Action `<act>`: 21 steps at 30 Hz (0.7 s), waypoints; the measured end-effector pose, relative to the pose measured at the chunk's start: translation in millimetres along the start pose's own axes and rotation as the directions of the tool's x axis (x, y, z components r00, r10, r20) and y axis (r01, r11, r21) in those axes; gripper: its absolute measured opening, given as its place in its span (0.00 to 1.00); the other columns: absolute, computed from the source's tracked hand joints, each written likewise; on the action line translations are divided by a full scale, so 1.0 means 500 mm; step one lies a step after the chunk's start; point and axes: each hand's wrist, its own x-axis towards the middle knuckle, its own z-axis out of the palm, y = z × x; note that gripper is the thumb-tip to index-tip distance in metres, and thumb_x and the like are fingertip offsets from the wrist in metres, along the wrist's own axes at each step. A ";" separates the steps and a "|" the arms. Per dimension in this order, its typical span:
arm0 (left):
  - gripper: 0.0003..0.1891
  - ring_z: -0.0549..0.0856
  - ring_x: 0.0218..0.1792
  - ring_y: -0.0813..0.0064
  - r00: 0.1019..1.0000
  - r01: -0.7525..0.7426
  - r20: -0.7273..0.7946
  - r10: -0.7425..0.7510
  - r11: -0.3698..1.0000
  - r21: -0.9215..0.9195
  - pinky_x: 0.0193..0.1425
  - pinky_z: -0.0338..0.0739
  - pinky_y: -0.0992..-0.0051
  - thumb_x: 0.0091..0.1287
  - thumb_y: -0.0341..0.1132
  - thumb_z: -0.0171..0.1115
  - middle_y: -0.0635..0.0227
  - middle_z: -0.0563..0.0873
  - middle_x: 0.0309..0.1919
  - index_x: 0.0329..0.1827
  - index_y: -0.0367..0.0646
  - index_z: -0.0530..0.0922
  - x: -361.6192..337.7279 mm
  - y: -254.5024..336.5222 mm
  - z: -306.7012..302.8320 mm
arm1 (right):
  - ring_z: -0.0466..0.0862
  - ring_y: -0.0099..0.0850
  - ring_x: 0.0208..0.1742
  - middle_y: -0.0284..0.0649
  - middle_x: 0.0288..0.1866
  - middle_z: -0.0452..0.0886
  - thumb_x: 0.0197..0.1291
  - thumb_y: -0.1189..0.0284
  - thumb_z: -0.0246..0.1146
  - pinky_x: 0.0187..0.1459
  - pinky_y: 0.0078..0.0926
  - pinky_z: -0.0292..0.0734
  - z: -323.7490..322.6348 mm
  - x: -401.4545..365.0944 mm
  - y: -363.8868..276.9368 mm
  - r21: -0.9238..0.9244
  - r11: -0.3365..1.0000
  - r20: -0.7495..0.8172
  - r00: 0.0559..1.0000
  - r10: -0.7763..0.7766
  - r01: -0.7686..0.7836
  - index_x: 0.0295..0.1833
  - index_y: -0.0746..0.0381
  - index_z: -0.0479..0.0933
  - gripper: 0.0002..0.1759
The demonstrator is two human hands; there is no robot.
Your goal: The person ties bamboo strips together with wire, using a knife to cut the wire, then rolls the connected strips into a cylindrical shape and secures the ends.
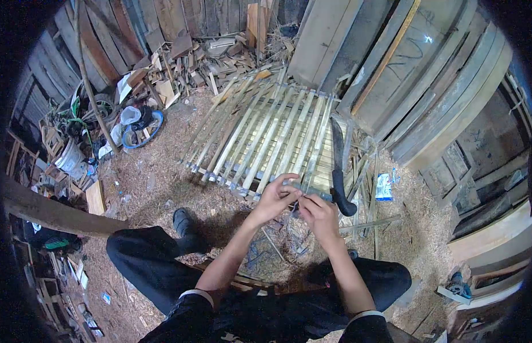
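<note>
My left hand (273, 201) and my right hand (320, 215) meet over the near edge of a slatted wooden rack (256, 150). On both, thumb and fingertips are pinched together. Something thin and dark seems to be between them, too small to make out. Pale strips run lengthwise across the rack, with bindings along its near end. Just right of my fingers lies a machete (338, 166), its dark blade pointing away and its black handle close to my right hand. Thin scraps and blue-grey strands (263, 254) lie on the ground below my hands.
Loose wooden sticks (369, 197) and a blue-white packet (384, 187) lie to the right. Boards (357, 63) lean at the back right. A scrap wood heap (206, 63), blue basin (143, 137) and white bucket (71, 159) stand left. Shavings cover the floor.
</note>
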 end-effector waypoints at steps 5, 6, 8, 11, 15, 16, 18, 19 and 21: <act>0.24 0.87 0.49 0.73 0.980 -0.037 -0.199 -0.008 0.975 -0.221 0.56 0.82 0.71 0.74 0.20 0.59 0.60 0.87 0.43 0.68 0.43 0.60 0.005 -0.024 0.005 | 0.86 0.31 0.45 0.40 0.51 0.85 0.64 0.75 0.69 0.42 0.27 0.82 0.009 -0.008 -0.009 0.463 0.851 0.076 0.968 0.238 -0.246 0.46 0.65 0.86 0.07; 0.25 0.87 0.49 0.72 0.971 -0.076 -0.239 0.015 0.966 -0.248 0.56 0.83 0.68 0.74 0.20 0.58 0.60 0.86 0.41 0.67 0.46 0.56 0.007 -0.030 0.007 | 0.84 0.23 0.47 0.40 0.52 0.84 0.70 0.74 0.66 0.40 0.23 0.80 0.009 -0.012 -0.007 0.597 0.755 0.082 0.958 0.276 -0.269 0.47 0.67 0.86 0.08; 0.27 0.88 0.48 0.70 0.969 -0.065 -0.247 -0.008 0.956 -0.285 0.55 0.83 0.66 0.75 0.20 0.57 0.59 0.85 0.41 0.68 0.48 0.53 0.013 -0.040 0.001 | 0.82 0.27 0.54 0.40 0.56 0.83 0.70 0.74 0.66 0.50 0.26 0.78 -0.009 -0.019 0.009 0.565 0.781 0.118 0.963 0.243 -0.267 0.48 0.66 0.85 0.08; 0.30 0.88 0.46 0.65 0.960 -0.016 -0.265 -0.089 0.929 -0.369 0.56 0.85 0.61 0.73 0.18 0.56 0.58 0.82 0.43 0.69 0.52 0.51 0.010 -0.025 0.005 | 0.81 0.29 0.58 0.39 0.57 0.83 0.72 0.73 0.64 0.59 0.26 0.76 -0.016 -0.040 0.012 0.661 0.638 0.270 0.918 0.289 -0.395 0.51 0.65 0.83 0.08; 0.34 0.87 0.39 0.62 0.953 0.017 -0.259 -0.158 0.880 -0.474 0.54 0.88 0.51 0.69 0.15 0.55 0.57 0.77 0.45 0.69 0.55 0.50 0.016 -0.004 -0.008 | 0.80 0.22 0.50 0.35 0.48 0.83 0.76 0.69 0.61 0.52 0.22 0.75 -0.036 -0.069 0.016 0.621 0.520 0.439 0.810 0.389 -0.586 0.52 0.67 0.80 0.11; 0.33 0.86 0.38 0.62 0.963 -0.022 -0.243 -0.115 0.867 -0.497 0.53 0.88 0.50 0.70 0.16 0.56 0.58 0.77 0.44 0.69 0.54 0.49 0.019 -0.008 -0.015 | 0.80 0.22 0.50 0.35 0.48 0.83 0.76 0.69 0.61 0.52 0.22 0.75 -0.035 -0.075 0.018 0.621 0.517 0.439 0.808 0.394 -0.589 0.52 0.67 0.80 0.11; 0.28 0.87 0.36 0.65 0.964 -0.012 -0.240 -0.110 0.890 -0.456 0.46 0.88 0.59 0.77 0.25 0.56 0.57 0.80 0.39 0.70 0.51 0.49 0.016 -0.018 -0.020 | 0.73 0.17 0.39 0.30 0.37 0.79 0.75 0.70 0.61 0.42 0.19 0.68 -0.031 -0.088 0.023 0.577 0.603 0.344 0.833 0.432 -0.551 0.48 0.67 0.78 0.09; 0.27 0.86 0.35 0.67 0.978 -0.035 -0.206 -0.035 0.945 -0.326 0.44 0.88 0.60 0.77 0.24 0.56 0.57 0.80 0.39 0.70 0.49 0.50 0.014 -0.023 -0.025 | 0.73 0.17 0.39 0.30 0.37 0.79 0.75 0.70 0.61 0.42 0.19 0.68 -0.026 -0.098 0.027 0.579 0.599 0.341 0.832 0.438 -0.553 0.48 0.67 0.78 0.09; 0.24 0.84 0.32 0.72 0.977 -0.062 -0.211 0.033 0.990 -0.129 0.38 0.85 0.66 0.78 0.24 0.55 0.58 0.80 0.37 0.68 0.45 0.53 0.014 -0.023 -0.023 | 0.71 0.17 0.36 0.29 0.34 0.74 0.75 0.69 0.61 0.39 0.19 0.67 -0.020 -0.102 0.026 0.438 0.650 0.416 0.781 0.466 -0.621 0.47 0.67 0.78 0.10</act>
